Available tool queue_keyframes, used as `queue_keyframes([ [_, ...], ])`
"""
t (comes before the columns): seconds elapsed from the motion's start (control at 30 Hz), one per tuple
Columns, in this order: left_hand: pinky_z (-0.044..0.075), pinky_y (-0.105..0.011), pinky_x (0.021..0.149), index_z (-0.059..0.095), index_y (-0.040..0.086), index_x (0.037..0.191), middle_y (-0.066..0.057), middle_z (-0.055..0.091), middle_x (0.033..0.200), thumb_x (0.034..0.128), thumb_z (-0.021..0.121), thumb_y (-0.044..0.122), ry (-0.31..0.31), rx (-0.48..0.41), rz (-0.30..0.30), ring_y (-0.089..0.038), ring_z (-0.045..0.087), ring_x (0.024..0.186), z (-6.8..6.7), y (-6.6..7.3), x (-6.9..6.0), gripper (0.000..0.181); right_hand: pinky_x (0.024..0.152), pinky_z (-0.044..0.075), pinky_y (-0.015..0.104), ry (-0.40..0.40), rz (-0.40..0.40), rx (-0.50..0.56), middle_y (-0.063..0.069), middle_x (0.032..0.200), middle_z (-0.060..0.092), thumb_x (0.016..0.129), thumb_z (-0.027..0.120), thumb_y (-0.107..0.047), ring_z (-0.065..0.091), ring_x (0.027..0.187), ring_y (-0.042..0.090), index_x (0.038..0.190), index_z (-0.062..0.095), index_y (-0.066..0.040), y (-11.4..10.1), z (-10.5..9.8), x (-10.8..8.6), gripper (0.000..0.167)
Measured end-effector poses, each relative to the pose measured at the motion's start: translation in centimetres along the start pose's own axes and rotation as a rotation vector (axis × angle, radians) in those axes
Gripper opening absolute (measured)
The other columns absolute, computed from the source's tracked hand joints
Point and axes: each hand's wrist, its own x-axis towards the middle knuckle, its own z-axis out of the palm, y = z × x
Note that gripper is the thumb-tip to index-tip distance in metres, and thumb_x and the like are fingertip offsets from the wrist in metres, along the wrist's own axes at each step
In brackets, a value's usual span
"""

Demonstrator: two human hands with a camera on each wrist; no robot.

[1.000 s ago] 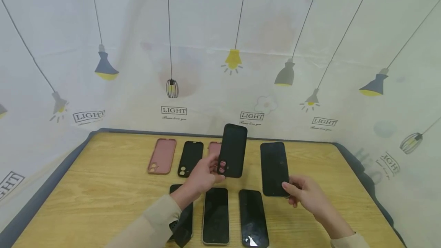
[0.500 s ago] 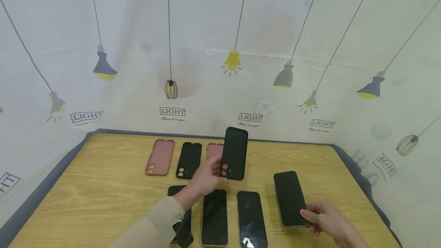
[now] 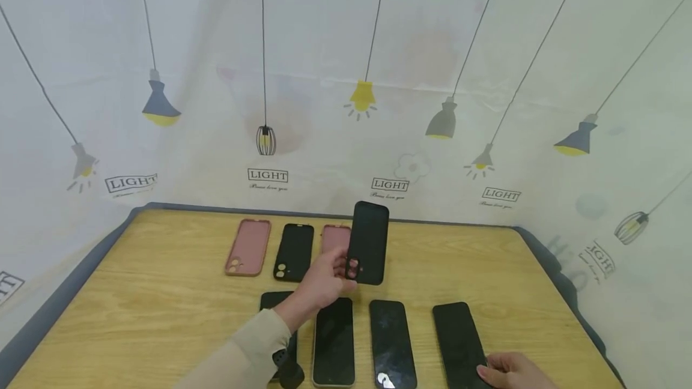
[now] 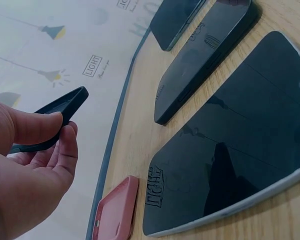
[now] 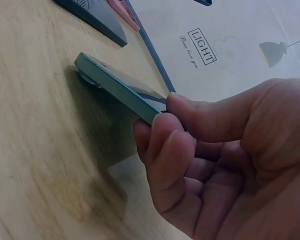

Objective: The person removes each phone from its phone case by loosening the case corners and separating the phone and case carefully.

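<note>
My left hand [image 3: 322, 281] pinches a black phone case [image 3: 369, 242] near its camera cutouts and holds it tilted up above the table. In the left wrist view, the thumb lies over the rim of that case [image 4: 72, 107], fingers beneath. At the front right, my right hand [image 3: 510, 370] grips a dark-screened phone [image 3: 459, 344] by its edge. The right wrist view shows this phone's greenish side [image 5: 121, 92] between thumb and fingers, its camera bump end just over the tabletop; whether it touches I cannot tell.
Left of that phone lie another phone [image 3: 393, 344], a second phone [image 3: 333, 347] and a third [image 3: 278, 300], partly behind the left forearm. Along the back lie a pink case [image 3: 248, 247], a black case [image 3: 294, 252] and another pink case [image 3: 334, 238], partly covered.
My right hand has brought its phone toward the front right of the table and lower, down into the row of phones. The left hand still holds the black case at nearly the same place.
</note>
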Motion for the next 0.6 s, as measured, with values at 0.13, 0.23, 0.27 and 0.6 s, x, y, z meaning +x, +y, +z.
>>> queue_keyframes([
  [0.13, 0.057, -0.037, 0.084, 0.058, -0.001, 0.129, -0.014, 0.066, 0.114, 0.0891, 0.066, -0.015, 0.003, -0.001, -0.003, -0.021, 0.063, 0.097, 0.1, 0.1, 0.0, 0.043, 0.050, 0.042, 0.024, 0.009, 0.004, 0.031, -0.005, 0.070, 0.057, 0.102, 0.063, -0.041, 0.055, 0.058, 0.008, 0.090, 0.066, -0.008, 3.2, -0.4, 1.6, 0.035],
  [0.23, 0.058, -0.037, 0.085, 0.058, -0.001, 0.130, -0.014, 0.066, 0.114, 0.0891, 0.067, -0.015, 0.004, 0.001, -0.010, -0.021, 0.064, 0.097, 0.1, 0.1, 0.0, 0.044, 0.050, 0.041, 0.023, -0.008, 0.011, 0.081, -0.007, 0.068, 0.055, 0.103, 0.063, -0.040, 0.052, 0.056, 0.007, 0.087, 0.064, -0.010, 3.7, -0.3, 1.7, 0.034],
  [0.27, 0.058, -0.037, 0.085, 0.058, -0.001, 0.130, -0.013, 0.067, 0.114, 0.0892, 0.067, -0.015, 0.003, 0.003, -0.015, -0.021, 0.064, 0.097, 0.1, 0.0, 0.0, 0.044, 0.050, 0.040, 0.023, 0.000, 0.005, 0.076, -0.006, 0.068, 0.054, 0.103, 0.063, -0.039, 0.051, 0.056, 0.007, 0.086, 0.063, -0.010, 3.5, -0.1, 1.5, 0.033],
  [0.6, 0.057, -0.036, 0.084, 0.057, -0.002, 0.128, -0.014, 0.066, 0.113, 0.0893, 0.066, -0.015, -0.001, -0.014, -0.006, -0.021, 0.063, 0.096, 0.0, -0.1, 0.0, 0.042, 0.062, 0.051, 0.029, 0.044, 0.083, -0.023, 0.002, 0.081, 0.070, 0.096, 0.072, -0.044, 0.064, 0.071, 0.014, 0.100, 0.073, -0.005, 2.4, 0.3, 2.1, 0.039],
])
